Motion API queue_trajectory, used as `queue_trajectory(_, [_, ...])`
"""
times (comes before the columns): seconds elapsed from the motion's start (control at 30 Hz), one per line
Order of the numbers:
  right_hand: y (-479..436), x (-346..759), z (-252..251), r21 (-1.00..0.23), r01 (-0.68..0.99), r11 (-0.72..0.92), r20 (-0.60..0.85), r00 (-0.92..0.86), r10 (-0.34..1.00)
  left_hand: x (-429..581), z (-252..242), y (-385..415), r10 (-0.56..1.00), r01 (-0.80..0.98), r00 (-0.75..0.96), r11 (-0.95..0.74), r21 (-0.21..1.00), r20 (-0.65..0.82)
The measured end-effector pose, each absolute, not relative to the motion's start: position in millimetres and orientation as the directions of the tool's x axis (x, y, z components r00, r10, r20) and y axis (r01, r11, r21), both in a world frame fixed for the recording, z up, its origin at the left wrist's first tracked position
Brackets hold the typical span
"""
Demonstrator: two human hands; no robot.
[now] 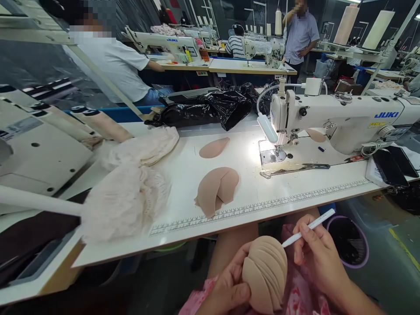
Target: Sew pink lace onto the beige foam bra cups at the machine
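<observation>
My left hand [229, 286] is closed around a stack of beige foam bra cups [265, 273], held over my lap below the table edge. My right hand [318, 258] pinches a white pen [308, 227], its tip touching the top of the stack. On the white sewing table [249, 205] lies another small pile of beige cups [218, 188], and a single flat cup [214, 148] lies farther back. A white Juki sewing machine [341, 120] stands to the right with its lamp lit.
Heaps of pale pink lace fabric [131, 188] cover the table's left. Black plastic bags [213, 109] lie behind. Two dark phones [393, 166] rest at the right edge. A purple-rimmed bin [349, 240] stands below. Other people work at machines in the background.
</observation>
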State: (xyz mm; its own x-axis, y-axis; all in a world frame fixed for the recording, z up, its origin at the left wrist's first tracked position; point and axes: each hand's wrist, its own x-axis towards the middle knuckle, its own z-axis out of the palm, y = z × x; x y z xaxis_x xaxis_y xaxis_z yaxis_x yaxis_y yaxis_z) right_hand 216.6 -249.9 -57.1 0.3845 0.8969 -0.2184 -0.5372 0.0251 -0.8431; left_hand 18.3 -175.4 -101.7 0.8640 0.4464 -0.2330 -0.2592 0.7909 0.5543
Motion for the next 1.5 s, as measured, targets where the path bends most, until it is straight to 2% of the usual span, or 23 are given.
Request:
queue_trajectory(0.13, [-249,216,-51,-0.803,-0.593,0.058,-0.228,0.395,0.890,21,-107,-175,0.433,-0.253,0.877,0.784,0.567,-0.208])
queue_trajectory(0.27, [-251,218,-47,-0.857,-0.506,0.097,-0.174,0.462,0.870,21,-106,-174,0.436,-0.254,0.874,0.785,0.566,-0.213])
queue_trajectory(0.4, [-256,216,-50,-0.909,-0.416,0.035,-0.154,0.411,0.899,20,-105,-175,0.430,-0.264,0.880,0.797,0.544,-0.202])
queue_trajectory(0.63, [-257,213,-52,-0.905,-0.418,0.083,-0.115,0.428,0.896,17,-108,-176,0.440,-0.300,0.878,0.813,0.498,-0.190])
queue_trajectory(0.8, [-260,210,-49,-0.932,-0.362,0.031,-0.118,0.382,0.917,13,-104,-178,0.441,-0.279,0.857,0.833,0.478,-0.267])
queue_trajectory(0.9, [-261,209,-49,-0.926,-0.371,0.066,-0.081,0.368,0.926,13,-105,-178,0.444,-0.283,0.856,0.831,0.479,-0.265])
queue_trajectory(1.03, [-261,209,-47,-0.945,-0.316,0.080,-0.063,0.419,0.906,14,-110,-177,0.453,-0.319,0.872,0.815,0.484,-0.189])
queue_trajectory(1.13, [-263,206,-45,-0.952,-0.299,0.060,-0.067,0.398,0.915,15,-112,-178,0.452,-0.306,0.868,0.812,0.497,-0.205])
queue_trajectory(1.5, [-274,201,-45,-0.984,-0.132,0.120,0.071,0.327,0.942,10,-118,-178,0.456,-0.296,0.861,0.808,0.509,-0.224])
